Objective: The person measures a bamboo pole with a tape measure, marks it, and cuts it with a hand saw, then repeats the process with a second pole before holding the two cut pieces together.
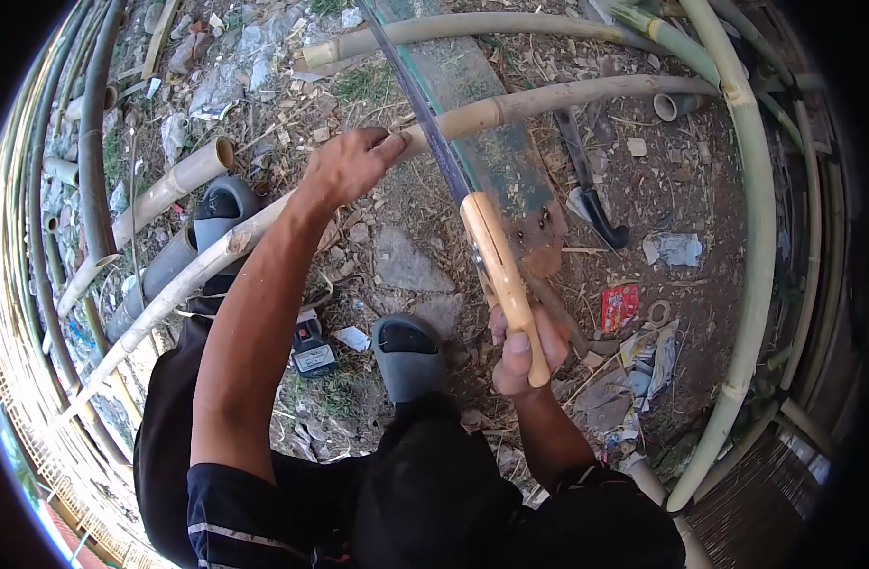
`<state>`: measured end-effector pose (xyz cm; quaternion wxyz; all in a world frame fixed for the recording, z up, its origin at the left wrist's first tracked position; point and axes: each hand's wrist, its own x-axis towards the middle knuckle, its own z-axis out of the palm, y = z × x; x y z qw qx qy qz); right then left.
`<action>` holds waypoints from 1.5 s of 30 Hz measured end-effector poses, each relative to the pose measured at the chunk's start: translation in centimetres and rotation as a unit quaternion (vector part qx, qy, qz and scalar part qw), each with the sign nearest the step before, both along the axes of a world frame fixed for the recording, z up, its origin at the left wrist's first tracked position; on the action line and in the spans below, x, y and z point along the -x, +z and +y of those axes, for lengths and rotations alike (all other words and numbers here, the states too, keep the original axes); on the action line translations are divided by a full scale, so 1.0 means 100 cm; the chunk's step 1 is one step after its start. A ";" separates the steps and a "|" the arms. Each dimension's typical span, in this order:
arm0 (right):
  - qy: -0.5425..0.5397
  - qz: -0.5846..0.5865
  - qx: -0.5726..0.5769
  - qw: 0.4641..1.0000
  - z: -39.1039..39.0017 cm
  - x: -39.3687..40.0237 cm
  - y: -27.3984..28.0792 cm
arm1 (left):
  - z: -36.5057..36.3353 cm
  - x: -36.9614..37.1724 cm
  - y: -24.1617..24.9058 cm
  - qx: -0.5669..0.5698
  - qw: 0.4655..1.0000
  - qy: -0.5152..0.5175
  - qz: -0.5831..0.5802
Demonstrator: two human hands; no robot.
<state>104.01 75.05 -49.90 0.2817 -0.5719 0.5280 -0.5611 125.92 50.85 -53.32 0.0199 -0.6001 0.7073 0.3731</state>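
Observation:
A long bamboo pole (pixel 548 100) runs across the view from lower left to upper right. My left hand (pixel 349 166) is closed around it, just left of the saw blade. The handsaw (pixel 494 247) has a pale wooden handle and a long dark blade that crosses over the pole. My right hand (pixel 529 349) grips the lower end of that handle, fingers wrapped around it. Beneath the pole and blade lies a worn greenish board (pixel 496 171). A machete (pixel 596 211) with a black handle rests on the ground right of the board.
Another bamboo pole (pixel 472 26) lies farther off, and a thick one (pixel 759 237) curves down the right side. Cut bamboo pieces (pixel 174 194) lie at left. A battery pack (pixel 313 353) sits near my sandalled foot (pixel 408 356). A red wrapper (pixel 619 308) and stones dot the littered ground.

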 end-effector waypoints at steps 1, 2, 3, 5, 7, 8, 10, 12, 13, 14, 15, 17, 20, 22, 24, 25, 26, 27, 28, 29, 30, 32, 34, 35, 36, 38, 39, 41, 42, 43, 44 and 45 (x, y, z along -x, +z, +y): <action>0.001 0.002 -0.006 1.000 0.001 -0.001 -0.001 | -0.002 -0.005 -0.010 0.023 0.999 -0.036 -0.012; -0.012 0.002 -0.011 1.000 0.003 -0.004 -0.002 | -0.003 -0.008 -0.019 0.047 0.996 -0.070 -0.023; -0.018 0.003 -0.012 1.000 0.004 -0.003 -0.003 | 0.001 -0.005 -0.014 0.018 0.999 -0.040 -0.021; -0.023 0.012 -0.011 1.000 0.007 -0.001 -0.006 | 0.003 -0.003 -0.005 0.013 0.999 -0.036 -0.015; -0.029 0.016 -0.014 0.999 0.012 -0.003 -0.008 | 0.004 -0.002 -0.001 0.005 0.999 -0.040 -0.015; -0.030 0.014 -0.015 0.999 0.014 -0.005 -0.008 | 0.004 -0.002 -0.001 0.008 0.999 -0.037 -0.009; -0.035 0.011 -0.021 0.999 0.020 -0.006 -0.010 | 0.005 -0.001 0.000 0.006 0.999 -0.037 -0.005; -0.028 0.010 -0.006 1.000 0.023 -0.007 -0.013 | 0.006 -0.002 0.001 0.000 1.000 -0.018 0.017; -0.025 0.008 -0.001 1.000 0.026 -0.007 -0.015 | 0.006 -0.003 -0.002 0.010 0.999 -0.026 0.020; -0.021 0.002 0.007 1.000 0.029 -0.007 -0.015 | 0.006 -0.005 -0.005 0.008 0.999 -0.027 0.019; -0.018 -0.002 0.010 1.000 0.034 -0.005 -0.014 | 0.006 -0.005 -0.006 0.026 0.999 -0.036 0.028; -0.010 0.001 0.001 1.000 0.049 0.001 -0.011 | 0.007 -0.007 -0.010 0.042 0.997 -0.045 0.035; 0.012 0.015 -0.049 0.999 0.093 0.022 0.002 | 0.008 -0.005 -0.012 0.050 0.998 -0.043 0.021; -0.010 0.007 -0.054 0.998 0.117 0.029 0.010 | 0.010 -0.004 -0.011 0.030 0.999 -0.034 0.018; -0.003 0.003 -0.072 0.997 0.126 0.032 0.014 | 0.012 -0.004 -0.011 0.064 0.997 -0.052 0.009; -0.002 0.001 -0.084 0.996 0.128 0.032 0.018 | 0.014 -0.003 -0.011 0.071 0.997 -0.043 0.006; 0.004 0.000 -0.080 0.997 0.117 0.028 0.018 | 0.016 -0.005 -0.012 0.065 0.997 -0.040 0.005; 0.008 -0.010 -0.068 0.998 0.095 0.022 0.008 | 0.018 -0.004 -0.011 0.080 0.996 -0.048 0.003; 0.012 -0.020 -0.056 0.998 0.073 0.016 -0.002 | 0.020 -0.003 -0.011 0.095 0.994 -0.056 0.001; 0.023 -0.003 -0.055 0.998 0.037 0.009 -0.007 | 0.023 -0.003 -0.012 0.116 0.991 -0.061 0.000; 0.034 0.013 -0.055 0.998 0.010 0.003 -0.005 | 0.022 -0.004 -0.015 0.115 0.992 -0.059 0.000; 0.027 0.011 -0.050 0.998 0.007 -0.009 -0.006 | 0.021 -0.010 -0.018 0.157 0.985 -0.065 -0.006; 0.004 0.000 -0.031 1.000 0.031 -0.008 -0.014 | 0.031 -0.008 -0.004 0.115 0.991 -0.073 -0.007; -0.008 -0.011 -0.011 1.000 0.062 0.004 -0.017 | 0.030 -0.009 -0.005 0.136 0.987 -0.083 -0.012; -0.007 0.007 -0.050 0.999 0.088 0.018 -0.003 | 0.028 -0.008 -0.007 0.157 0.984 -0.089 -0.014; -0.002 0.025 -0.092 0.995 0.124 0.035 0.016 | 0.027 -0.003 -0.006 0.134 0.986 -0.095 -0.024; 0.000 0.025 -0.100 0.995 0.124 0.034 0.021 | 0.027 0.000 -0.006 0.134 0.985 -0.092 -0.051; -0.051 0.031 -0.086 0.994 0.108 0.019 0.009 | 0.031 0.004 -0.008 0.155 0.981 -0.094 -0.068; -0.002 0.022 -0.088 0.996 0.074 0.012 0.006 | 0.032 0.005 -0.010 0.158 0.981 -0.091 -0.068; 0.002 0.004 -0.079 0.997 0.037 0.000 -0.006 | 0.035 0.005 -0.013 0.180 0.976 -0.088 -0.082; 0.005 -0.013 -0.070 0.997 0.000 -0.012 -0.017 | 0.036 0.005 -0.015 0.203 0.971 -0.085 -0.096; 0.006 -0.005 -0.107 0.994 -0.024 -0.017 -0.006 | 0.037 0.003 -0.015 0.201 0.971 -0.085 -0.099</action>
